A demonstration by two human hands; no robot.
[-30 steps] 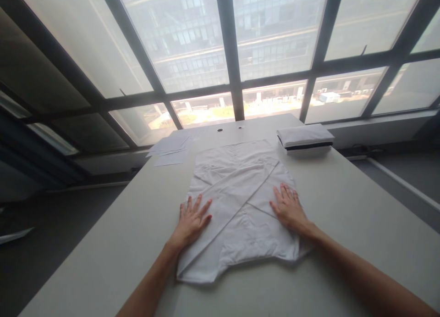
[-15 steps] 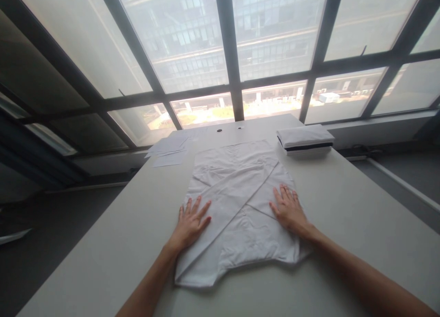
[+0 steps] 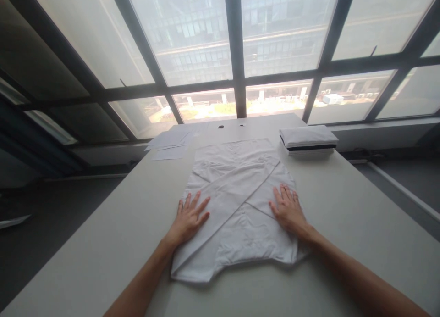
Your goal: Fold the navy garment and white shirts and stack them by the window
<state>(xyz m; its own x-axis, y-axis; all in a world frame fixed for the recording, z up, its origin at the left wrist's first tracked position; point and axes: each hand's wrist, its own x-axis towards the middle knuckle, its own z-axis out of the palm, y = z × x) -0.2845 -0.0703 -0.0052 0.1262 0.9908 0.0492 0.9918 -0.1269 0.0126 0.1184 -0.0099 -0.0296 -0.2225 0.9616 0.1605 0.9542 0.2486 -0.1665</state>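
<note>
A white garment [image 3: 237,184], which looks like a shirt with its sleeves crossed over the body, lies on the white table [image 3: 113,243]. My left hand [image 3: 189,217] rests flat on its left side, fingers spread. On the right side of the cloth, my right hand [image 3: 288,210] also lies palm down with the fingers apart. Neither hand grips the fabric. Small wrinkles run across the far part and along the near edge of the garment.
Folded white and black cloths [image 3: 308,139] are stacked at the table's far right. Several sheets of paper [image 3: 170,142] lie at the far left. Two round holes pierce the far tabletop. Behind stands a large window with dark frames [image 3: 237,51].
The view has tilted and turned slightly. Both hands stay flat on the garment in nearly the same places, and its folds look unchanged.
</note>
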